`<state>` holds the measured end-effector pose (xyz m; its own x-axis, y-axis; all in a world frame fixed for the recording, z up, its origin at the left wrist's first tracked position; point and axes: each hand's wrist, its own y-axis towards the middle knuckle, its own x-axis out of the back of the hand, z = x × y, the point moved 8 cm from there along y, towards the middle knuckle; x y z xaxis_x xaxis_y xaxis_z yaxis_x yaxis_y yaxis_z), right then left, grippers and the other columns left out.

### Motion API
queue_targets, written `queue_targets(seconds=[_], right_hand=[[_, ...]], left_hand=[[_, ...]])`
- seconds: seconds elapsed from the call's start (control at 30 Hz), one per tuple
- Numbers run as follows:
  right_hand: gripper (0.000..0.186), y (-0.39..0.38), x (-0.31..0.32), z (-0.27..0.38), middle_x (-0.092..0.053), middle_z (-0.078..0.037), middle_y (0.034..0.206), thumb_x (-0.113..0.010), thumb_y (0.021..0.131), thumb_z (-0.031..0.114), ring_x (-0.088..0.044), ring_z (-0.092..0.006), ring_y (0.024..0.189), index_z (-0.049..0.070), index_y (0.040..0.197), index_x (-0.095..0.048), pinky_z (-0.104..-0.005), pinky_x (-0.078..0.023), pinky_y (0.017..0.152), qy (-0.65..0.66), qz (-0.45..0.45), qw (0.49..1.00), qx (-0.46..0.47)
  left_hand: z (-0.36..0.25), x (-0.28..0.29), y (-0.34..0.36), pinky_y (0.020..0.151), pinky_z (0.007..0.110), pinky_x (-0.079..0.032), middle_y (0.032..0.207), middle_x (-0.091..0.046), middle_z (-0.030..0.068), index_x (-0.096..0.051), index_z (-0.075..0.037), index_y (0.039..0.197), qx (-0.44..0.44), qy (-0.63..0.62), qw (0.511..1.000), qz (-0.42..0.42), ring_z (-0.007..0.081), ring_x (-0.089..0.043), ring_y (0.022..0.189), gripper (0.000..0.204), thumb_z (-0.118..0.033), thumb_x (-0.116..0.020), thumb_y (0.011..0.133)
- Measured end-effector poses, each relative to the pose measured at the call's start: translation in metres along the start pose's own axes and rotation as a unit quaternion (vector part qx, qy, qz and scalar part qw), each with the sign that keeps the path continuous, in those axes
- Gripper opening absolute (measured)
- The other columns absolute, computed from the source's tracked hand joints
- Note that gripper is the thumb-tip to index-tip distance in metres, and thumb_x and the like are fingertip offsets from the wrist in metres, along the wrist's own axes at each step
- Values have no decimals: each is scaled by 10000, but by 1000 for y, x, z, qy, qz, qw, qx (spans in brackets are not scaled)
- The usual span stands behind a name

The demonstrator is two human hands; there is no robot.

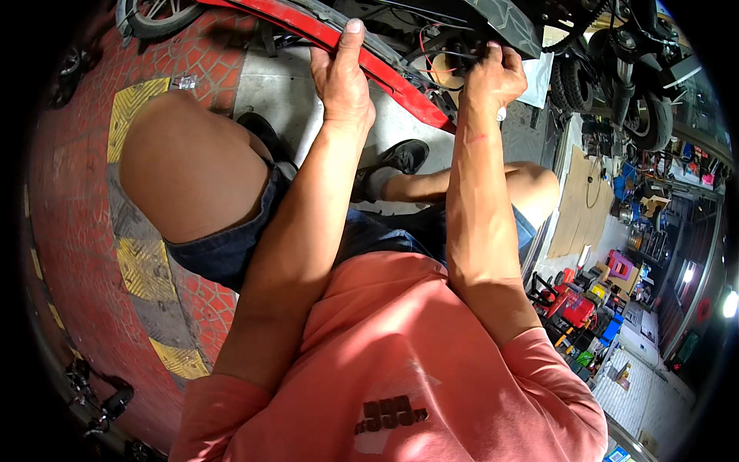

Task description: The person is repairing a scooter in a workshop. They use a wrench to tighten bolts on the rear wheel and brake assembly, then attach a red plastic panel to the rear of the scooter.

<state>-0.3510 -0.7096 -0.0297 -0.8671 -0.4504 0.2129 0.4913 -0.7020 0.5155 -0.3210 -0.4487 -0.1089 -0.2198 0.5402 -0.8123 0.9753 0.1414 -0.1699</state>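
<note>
My left hand (pixel 342 86) is closed round the edge of a long red body panel (pixel 400 87), with the thumb lying on top. The panel belongs to a two-wheeler that stands across the top of the view. To the right, my right hand (pixel 493 78) is closed by the black underside of the vehicle, beside loose thin wires (pixel 426 52). Its fingertips are partly hidden, and what they hold cannot be made out. A small white end (pixel 501 114) shows just below that hand's heel.
A wheel (pixel 158 27) stands at the far left, and another two-wheeler's wheel (pixel 650 119) at the right. Yellow-and-black ramp strips (pixel 146 269) cross red paving (pixel 92 254). A cardboard sheet (pixel 579 208) and a cluttered workshop with red machines (pixel 573 308) lie right.
</note>
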Motion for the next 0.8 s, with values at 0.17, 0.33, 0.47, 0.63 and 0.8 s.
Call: queue_targets(seconds=[0.17, 0.33, 0.47, 0.63, 0.8], right_hand=[[60, -15, -22, 1, -652, -137, 800, -614, 882, -117, -660, -240, 615, -92, 933, -595, -334, -572, 575, 245, -31, 943, -222], [93, -16, -26, -22, -660, -166, 810, -593, 829, -170, -662, -274, 625, -88, 871, -599, -346, -577, 565, 353, -102, 879, -303], [140, -11, -31, -26, -633, -141, 777, -590, 807, -188, -638, -259, 588, -59, 834, -543, -350, -577, 550, 329, -82, 891, -302], [143, -19, -34, -26, -628, -133, 734, -611, 841, -132, -626, -234, 570, -31, 826, -511, -346, -559, 528, 285, -70, 912, -285], [67, -19, -34, -26, -656, -154, 720, -613, 905, -36, -620, -219, 568, -69, 848, -630, -336, -503, 509, 254, -55, 894, -365]], left_hand=[[-4, 7, 2, 997, 406, -521, 1226, -628, 60, -506, -81, 1402, -2, 7, 1000, -14, 207, -628, 1113, 526, -296, -740, 983], [-8, 10, 1, 1018, 382, -495, 1254, -628, 66, -521, -55, 1392, 1, -13, 1000, -26, 194, -608, 1140, 529, -281, -753, 974], [-11, 12, -1, 1061, 355, -444, 1275, -623, 61, -536, -35, 1371, 2, -36, 999, -39, 167, -574, 1166, 525, -245, -780, 956], [-13, 11, 1, 1039, 425, -497, 1308, -609, 65, -487, -84, 1444, 3, -2, 1000, -25, 225, -599, 1193, 527, -285, -703, 1008], [-12, 13, 2, 1029, 423, -504, 1306, -608, 66, -480, -76, 1453, 4, -1, 999, -33, 224, -606, 1177, 544, -288, -706, 1006]])
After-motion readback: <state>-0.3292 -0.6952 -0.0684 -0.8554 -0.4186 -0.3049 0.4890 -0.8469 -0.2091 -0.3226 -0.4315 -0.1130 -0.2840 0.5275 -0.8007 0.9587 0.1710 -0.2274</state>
